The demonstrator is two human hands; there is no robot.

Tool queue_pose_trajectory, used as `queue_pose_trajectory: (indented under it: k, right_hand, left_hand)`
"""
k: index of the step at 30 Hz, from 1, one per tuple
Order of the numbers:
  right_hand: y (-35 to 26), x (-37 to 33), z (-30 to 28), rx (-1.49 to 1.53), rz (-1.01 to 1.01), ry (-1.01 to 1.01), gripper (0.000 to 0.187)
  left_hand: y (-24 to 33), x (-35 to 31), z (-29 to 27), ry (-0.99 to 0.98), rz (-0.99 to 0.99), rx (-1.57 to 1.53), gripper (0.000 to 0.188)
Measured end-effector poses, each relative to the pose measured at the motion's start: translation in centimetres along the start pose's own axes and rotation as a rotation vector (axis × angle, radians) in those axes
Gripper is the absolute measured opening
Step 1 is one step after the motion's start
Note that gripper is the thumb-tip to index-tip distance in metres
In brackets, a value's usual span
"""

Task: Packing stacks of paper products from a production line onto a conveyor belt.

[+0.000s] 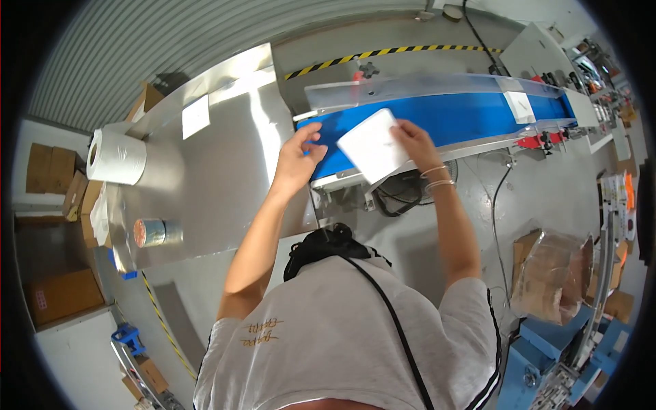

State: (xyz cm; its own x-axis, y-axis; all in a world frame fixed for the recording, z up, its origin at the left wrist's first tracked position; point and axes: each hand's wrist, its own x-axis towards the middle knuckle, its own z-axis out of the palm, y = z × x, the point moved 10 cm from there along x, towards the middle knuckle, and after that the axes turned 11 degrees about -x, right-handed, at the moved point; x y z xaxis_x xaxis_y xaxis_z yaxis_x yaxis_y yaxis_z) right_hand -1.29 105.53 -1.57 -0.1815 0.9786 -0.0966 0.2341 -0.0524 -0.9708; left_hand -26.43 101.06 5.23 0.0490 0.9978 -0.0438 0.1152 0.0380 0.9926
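Observation:
My right hand (415, 141) grips a flat white square box (372, 147) by its right edge, holding it tilted over the near end of a blue conveyor belt (458, 121). To its left, my left hand (301, 157) hangs between the belt's end and the steel table, fingers apart and slightly curled, with nothing in it. A gap separates that hand from the white box. Farther right along the belt lies another white box (521, 107) of similar look.
A steel table (225, 184) on the left carries a large white roll (117, 157), a roll of tape (150, 232) and a white sheet (196, 117). A clear guard (410, 89) runs along the belt's far side. Cardboard under plastic (553, 273) stands on the floor at right, near blue machinery (540, 362).

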Motion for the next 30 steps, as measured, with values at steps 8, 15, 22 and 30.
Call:
queue_pose_trajectory:
  k: [8, 15, 22, 30]
  right_hand:
    - [3.1, -0.1, -23.8, -0.925, -0.042, 0.877, 0.061]
    - [12.1, -13.0, -15.2, -0.575, -0.178, 1.090, 0.031]
    - [19.3, -22.5, 9.4, -0.586, 0.338, 0.539, 0.022]
    - [18.4, -33.3, 16.3, -0.562, 0.614, 0.508, 0.027]
  left_hand:
    - [-1.9, -2.6, 0.3, -0.071, -0.027, 0.064, 0.043]
    - [-8.9, -6.0, 1.8, -0.251, -0.140, 0.084, 0.032]
    - [-9.3, -9.5, 3.2, -0.353, 0.049, 0.144, 0.021]
    - [-8.2, -12.2, 4.3, -0.576, 0.480, 0.252, 0.012]
